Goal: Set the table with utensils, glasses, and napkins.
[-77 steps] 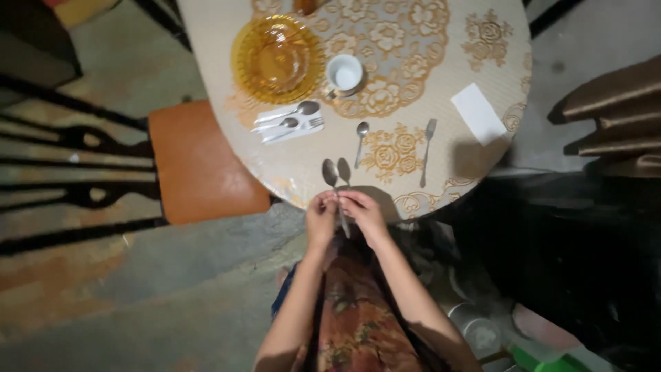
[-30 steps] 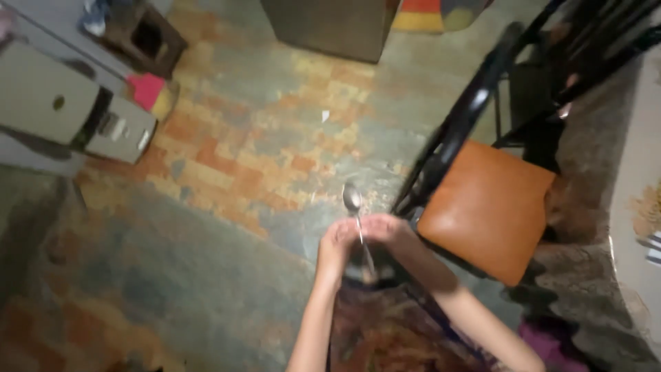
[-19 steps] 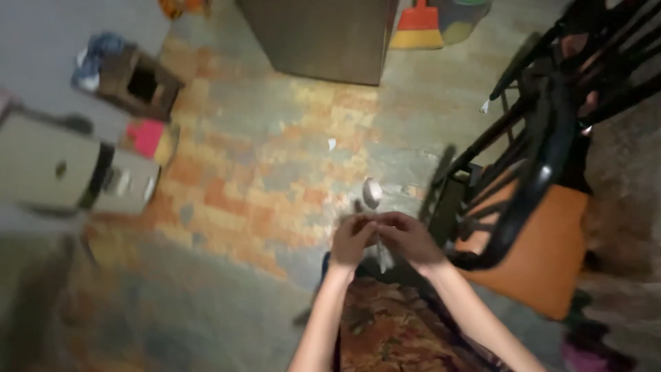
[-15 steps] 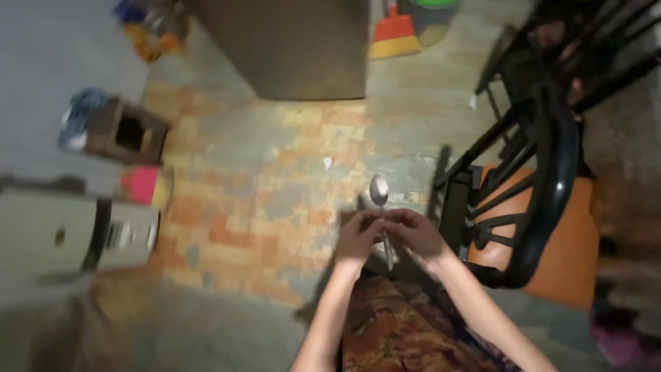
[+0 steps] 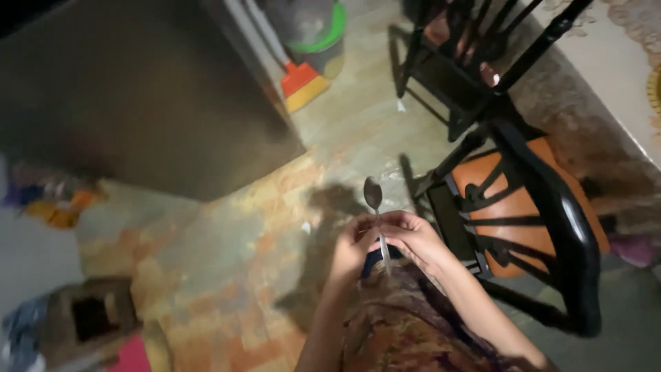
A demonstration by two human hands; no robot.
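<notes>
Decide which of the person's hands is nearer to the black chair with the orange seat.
The right hand. It grips the spoon just beside the black chair, close to its dark frame. The left hand holds the spoon from the far side, further from the chair.

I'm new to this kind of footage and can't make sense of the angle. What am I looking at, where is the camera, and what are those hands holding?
The camera sits on a person's head and looks straight down, so you see their own arms coming up from the bottom edge. There is no machine: just two bare hands. The left hand and the right hand meet in front of the body and together pinch the handle of a metal spoon, bowl pointing away. Below them is a patchy tiled floor. To the right stands a black chair with an orange seat, and the corner of a table with a patterned cloth shows at top right. At the top are a large dark cabinet and a red and yellow dustpan.
</notes>
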